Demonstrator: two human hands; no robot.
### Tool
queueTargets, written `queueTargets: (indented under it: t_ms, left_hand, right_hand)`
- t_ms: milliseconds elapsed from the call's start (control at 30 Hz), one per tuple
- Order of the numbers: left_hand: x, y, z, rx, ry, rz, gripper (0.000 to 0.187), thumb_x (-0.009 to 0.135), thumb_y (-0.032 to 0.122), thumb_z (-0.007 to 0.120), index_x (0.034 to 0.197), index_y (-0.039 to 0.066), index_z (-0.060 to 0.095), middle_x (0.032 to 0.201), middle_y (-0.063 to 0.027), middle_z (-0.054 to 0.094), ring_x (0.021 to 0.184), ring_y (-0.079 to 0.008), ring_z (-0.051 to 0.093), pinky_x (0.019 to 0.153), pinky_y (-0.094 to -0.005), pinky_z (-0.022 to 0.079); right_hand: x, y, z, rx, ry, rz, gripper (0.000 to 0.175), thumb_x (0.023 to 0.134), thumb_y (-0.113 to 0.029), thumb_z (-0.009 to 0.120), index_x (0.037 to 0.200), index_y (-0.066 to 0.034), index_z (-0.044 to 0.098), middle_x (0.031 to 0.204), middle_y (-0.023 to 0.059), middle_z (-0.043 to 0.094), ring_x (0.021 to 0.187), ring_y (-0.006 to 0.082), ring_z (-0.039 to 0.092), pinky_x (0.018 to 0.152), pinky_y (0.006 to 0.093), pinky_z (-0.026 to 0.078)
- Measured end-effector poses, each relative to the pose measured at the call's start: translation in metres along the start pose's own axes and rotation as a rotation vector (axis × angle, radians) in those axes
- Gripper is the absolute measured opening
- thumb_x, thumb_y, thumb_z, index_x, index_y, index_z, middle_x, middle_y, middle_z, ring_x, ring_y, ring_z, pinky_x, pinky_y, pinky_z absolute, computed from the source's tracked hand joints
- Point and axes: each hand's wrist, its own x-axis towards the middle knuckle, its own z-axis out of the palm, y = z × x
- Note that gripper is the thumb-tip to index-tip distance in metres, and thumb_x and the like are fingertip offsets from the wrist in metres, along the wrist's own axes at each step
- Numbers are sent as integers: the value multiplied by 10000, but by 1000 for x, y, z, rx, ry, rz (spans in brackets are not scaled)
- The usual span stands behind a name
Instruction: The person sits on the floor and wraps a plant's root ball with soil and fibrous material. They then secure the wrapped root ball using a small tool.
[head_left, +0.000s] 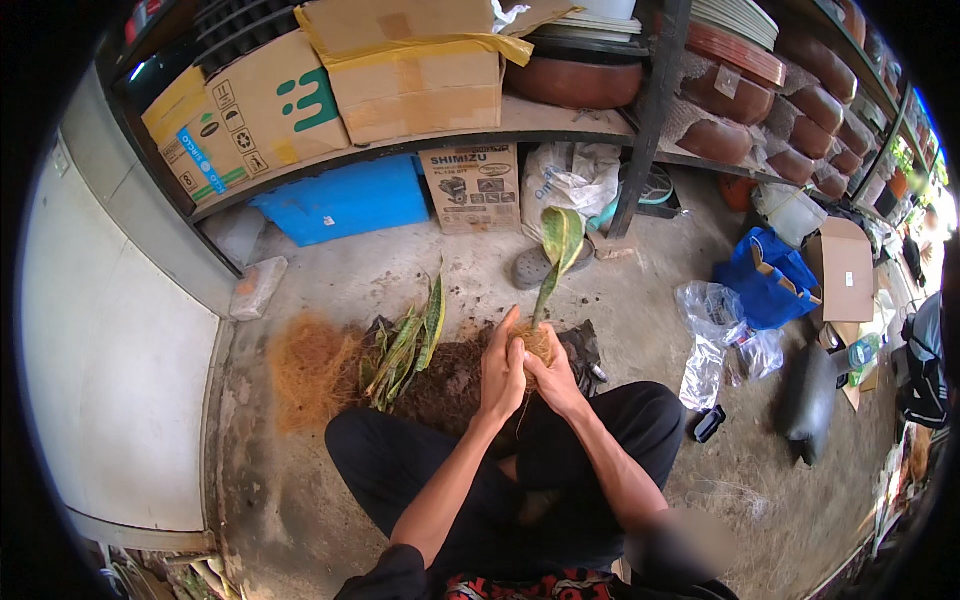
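Between my left hand (504, 373) and my right hand (556, 376) is a ball of brown coconut fibre (537, 343), with the fingers of both hands closed around it. A snake plant cutting (561, 244) with yellow-edged leaves stands upright out of the ball. Beyond my knees, dark soil (444, 379) lies heaped on the concrete floor, partly hidden by my hands. On its left side rest several snake plant leaves (405, 337). Farther left is a loose pile of orange-brown coconut fibre (311, 371). Black plastic (583, 346) shows at the soil's right edge.
Ahead, a shelf (555, 137) holds cardboard boxes (420, 90) and brown pots (574, 81). Beneath it are a blue bin (341, 199) and a carton (474, 191). A grey clog (532, 268) lies near the plant. At right are a blue bag (766, 277) and clear plastic bags (709, 311).
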Motion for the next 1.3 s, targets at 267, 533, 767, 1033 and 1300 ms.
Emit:
queueTargets:
  t_ms: [267, 533, 767, 1033, 1300]
  left_hand:
    - [6, -21, 7, 55, 66, 123, 526, 977, 392, 433, 1263, -39, 534, 1313, -245, 531, 1279, -387, 459, 1063, -451, 355]
    - [-2, -10, 25, -203, 193, 58, 375, 837, 112, 720, 1169, -18, 602, 1149, -141, 658, 1039, -192, 627, 898, -318, 488]
    - [-8, -21, 22, -189, 228, -106, 256, 853, 38, 684, 1096, -19, 629, 971, -62, 678, 872, -99, 621, 785, -261, 498]
    - [-18, -88, -48, -142, 169, -144, 121, 863, 24, 660, 980, 3, 639, 826, -9, 643, 712, -73, 585, 651, -246, 485]
    - [-16, -123, -51, -252, 411, -235, 146, 896, 91, 655, 998, -11, 642, 866, -26, 644, 746, -88, 588, 651, -270, 474]
  right_hand:
    - [0, -7, 0, 143, -144, 27, 674, 903, -610, 511, 1305, -82, 394, 1202, 30, 484, 1131, 136, 465, 952, 313, 402]
    - [0, -3, -6, 183, -126, 123, 551, 1005, -531, 314, 1379, -128, 350, 1428, 49, 369, 1306, 185, 387, 1079, 350, 334]
    - [-1, 8, -2, 215, -2, 59, 546, 994, -550, 301, 1345, -133, 331, 1519, 66, 199, 1399, 219, 228, 1126, 389, 255]
    - [40, -66, -55, -784, 77, -11, 200, 937, -166, 563, 1100, -57, 606, 1143, 137, 635, 1050, 273, 621, 885, 425, 499]
    - [77, -12, -203, -1642, -292, 1135, 189, 847, -179, 594, 946, -106, 737, 952, 48, 729, 926, 217, 690, 762, 385, 552]
